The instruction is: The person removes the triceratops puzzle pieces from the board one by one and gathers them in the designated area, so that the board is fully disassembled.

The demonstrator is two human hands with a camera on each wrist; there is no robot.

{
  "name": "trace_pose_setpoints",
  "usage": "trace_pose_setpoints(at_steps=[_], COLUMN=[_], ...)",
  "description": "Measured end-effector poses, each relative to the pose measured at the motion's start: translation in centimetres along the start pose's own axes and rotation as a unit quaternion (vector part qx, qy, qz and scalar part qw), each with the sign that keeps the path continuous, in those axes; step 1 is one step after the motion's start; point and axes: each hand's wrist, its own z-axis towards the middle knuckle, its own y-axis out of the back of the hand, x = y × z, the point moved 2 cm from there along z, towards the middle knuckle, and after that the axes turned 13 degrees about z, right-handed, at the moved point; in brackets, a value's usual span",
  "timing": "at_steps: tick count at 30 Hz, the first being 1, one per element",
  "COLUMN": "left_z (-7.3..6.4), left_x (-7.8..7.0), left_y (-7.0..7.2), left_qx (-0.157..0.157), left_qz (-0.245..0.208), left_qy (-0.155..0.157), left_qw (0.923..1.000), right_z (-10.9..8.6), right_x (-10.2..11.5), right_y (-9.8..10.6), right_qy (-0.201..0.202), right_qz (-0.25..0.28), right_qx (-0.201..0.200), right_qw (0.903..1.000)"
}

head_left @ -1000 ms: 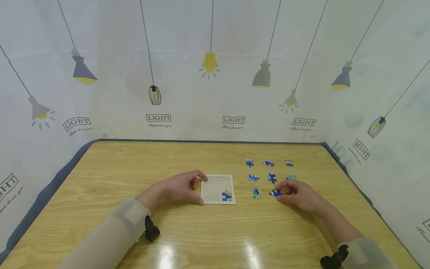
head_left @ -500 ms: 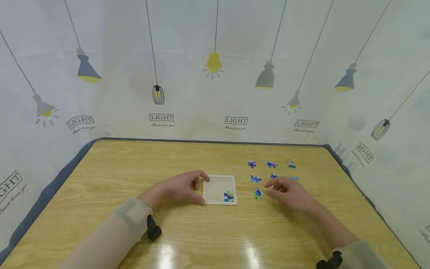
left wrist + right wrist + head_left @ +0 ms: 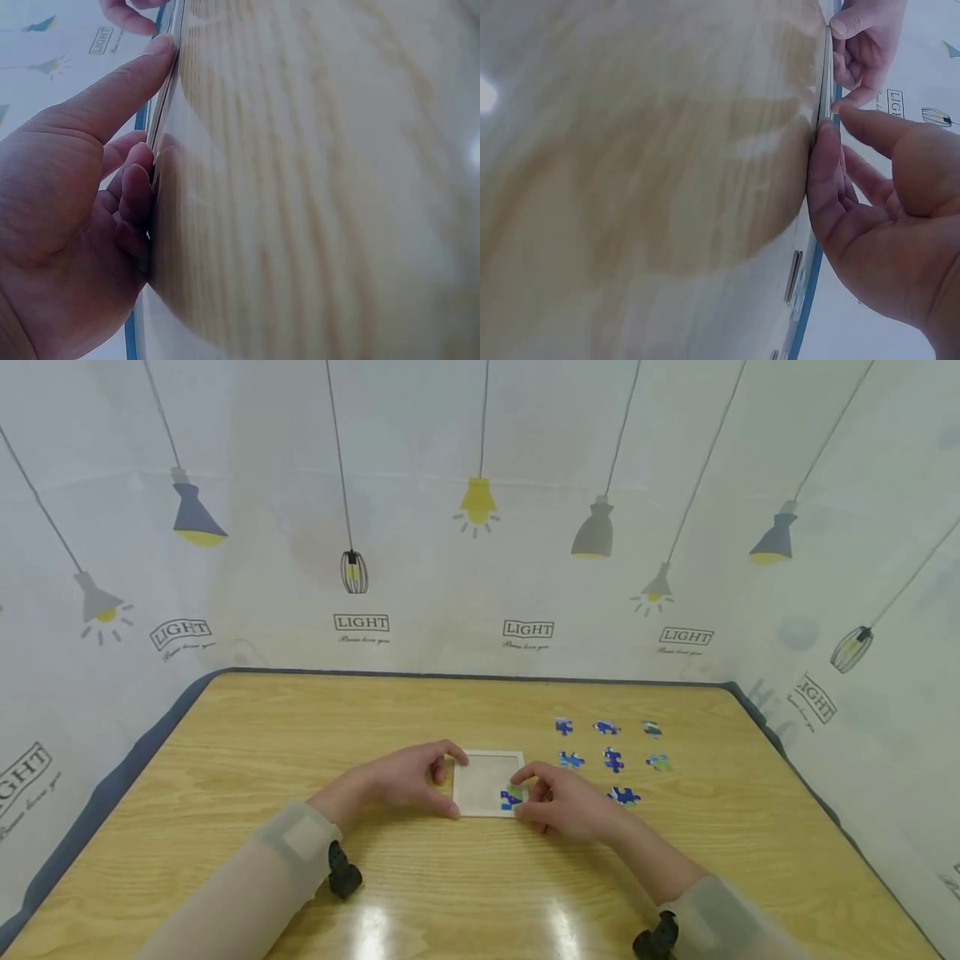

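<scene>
A square white puzzle tray (image 3: 477, 783) lies on the table between the hands. A few joined blue and green jigsaw pieces (image 3: 511, 798) sit in its lower right corner. My left hand (image 3: 408, 777) grips the tray's left side, thumb at the near corner and index finger at the far one. My right hand (image 3: 566, 802) is at the tray's right side, its thumb and index finger on the rim beside the joined pieces. In the right wrist view, the right hand (image 3: 892, 202) has its other fingers curled near the tabletop. Whether a loose piece is under that hand is hidden.
Loose jigsaw pieces lie in rows right of the tray, among them a blue one (image 3: 612, 760), a green one (image 3: 659, 762) and another blue one (image 3: 624, 796). A wall sheet printed with lamps (image 3: 435, 568) borders the wooden table (image 3: 300, 727).
My right hand has left the blue piece in the nearest row and travelled left to the tray. That piece stays on the table. The left hand keeps its grip.
</scene>
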Motion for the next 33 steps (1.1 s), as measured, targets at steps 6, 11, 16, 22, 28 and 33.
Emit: trace_pose_setpoints(at_steps=[6,11,16,22,28,33], left_z=[-0.15,-0.12,-0.06,0.01,0.06,0.09], left_x=[-0.17,-0.39,-0.39,-0.32,-0.32,-0.27], left_y=[0.14,0.20,0.11,-0.03,-0.13,-0.11], left_qx=[0.000,0.002,0.000,0.002,0.001,-0.001], left_qz=[0.000,0.003,0.006,0.000,0.001,0.003], left_qy=[0.005,-0.001,-0.010,-0.005,0.001,-0.001], left_qw=[1.0000,1.0000,0.9999,1.0000,1.0000,1.0000], right_z=[0.61,0.57,0.63,0.75,0.79,0.61], right_x=[-0.02,0.01,-0.10,-0.22,-0.26,-0.11], right_y=[-0.38,-0.41,-0.48,-0.61,-0.65,-0.75], right_qy=[-0.017,-0.016,-0.009,0.002,0.007,0.021], right_qz=[-0.006,0.002,0.002,-0.012,-0.017,-0.025], right_qx=[-0.020,-0.020,-0.019,-0.033,-0.060,-0.064], right_qw=[0.9996,0.9997,0.9998,0.9994,0.9980,0.9974])
